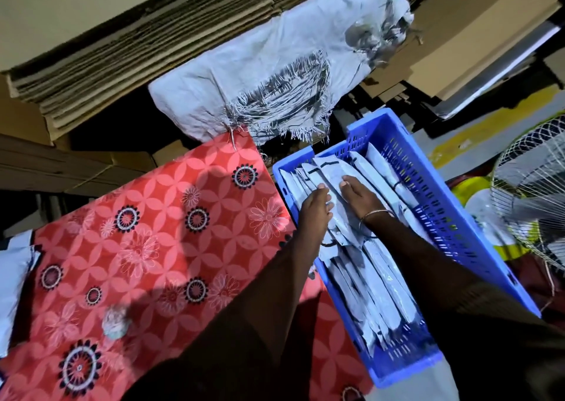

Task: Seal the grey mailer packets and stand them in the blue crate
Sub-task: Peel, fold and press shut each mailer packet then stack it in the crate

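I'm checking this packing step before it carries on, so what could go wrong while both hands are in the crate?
1. The grey packets lean at a slant, so pushing with the left hand and right hand might topple the row.
2. The blue crate sits beside the red patterned cloth, seemingly unsupported, and could shift.

Red floral tablecloth point(146, 247) covers work surface, blue crate point(428, 192) sits just beside its right edge. Small crumpled scrap point(115, 322) lies on cloth, well left of crate. White packet point(13, 281) rests at cloth's far-left edge, farthest from crate. Torn white sack point(275, 73) overhangs cloth's far edge, up-left of crate.
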